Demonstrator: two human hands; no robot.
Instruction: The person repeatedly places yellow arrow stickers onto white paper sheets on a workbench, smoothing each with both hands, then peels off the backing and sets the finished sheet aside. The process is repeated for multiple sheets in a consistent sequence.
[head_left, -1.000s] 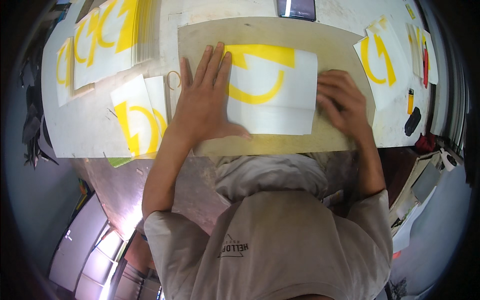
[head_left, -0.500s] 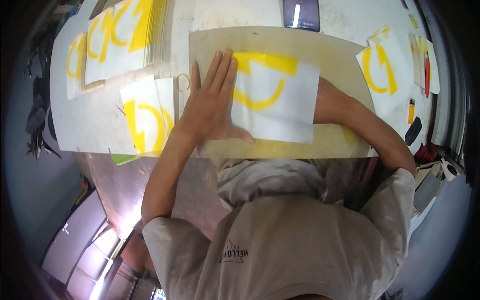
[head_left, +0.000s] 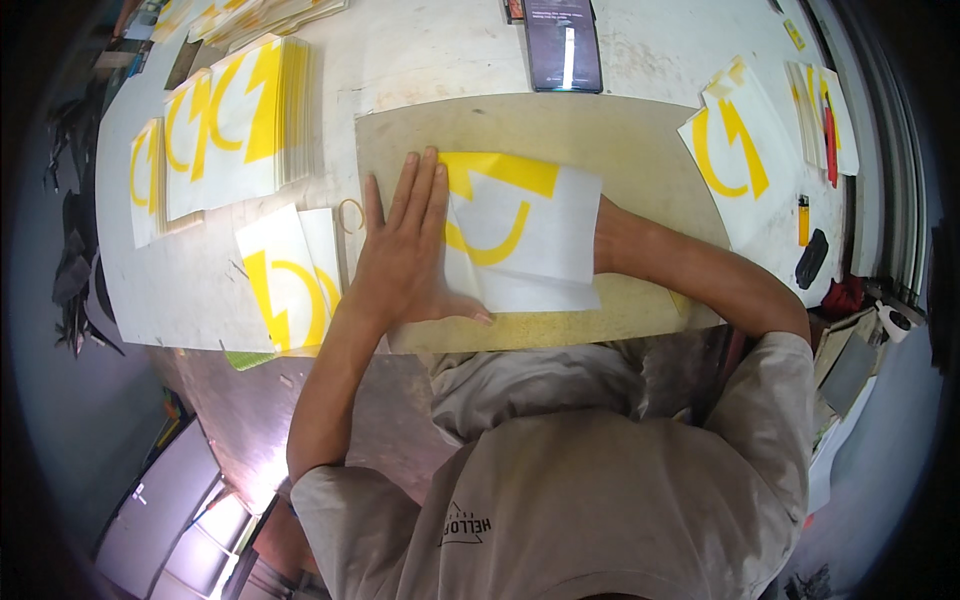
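Room: dull floor (head_left: 385, 415) below the near edge; bright opening (head_left: 205, 540) at lower left.
Worktop (head_left: 430, 55): white, scuffed, loaded at both sides.
Board (head_left: 640, 145): thin, tan, yellow-stained along its near side; laid flat on the worktop before the person.
Printed paper piece (head_left: 530, 255): one, white with yellow figure, creased across its near half; on the board, between the two arms.
Left hand (head_left: 402, 260): palm down, not gripping; long fingers close together, little finger a little apart, thumb spread; lies over the paper's left edge.
Right hand: hidden by the paper; cannot tell whether its fingers are apart or together. Right forearm (head_left: 700, 258) ends from sight at the paper's right edge.
Recent change: a second ago the right hand showed beside that edge; now it is covered. Judged meaning: the paper is being worked from within or beneath, the left hand steadying it.
Containers: the paper may be a bag or sleeve; whether the hand is inside or under cannot be told. No other contents seen.
Left stock: thick stack (head_left: 225, 130) of like printed pieces, thinner stack (head_left: 147, 185) beside it; overlapping loose pieces (head_left: 285, 280) nearer the person.
Right stock: loose printed pieces (head_left: 725, 160), orange lighter (head_left: 803, 220), slim red tool (head_left: 830, 145).
Far side: dark smartphone (head_left: 563, 50), lying flat.
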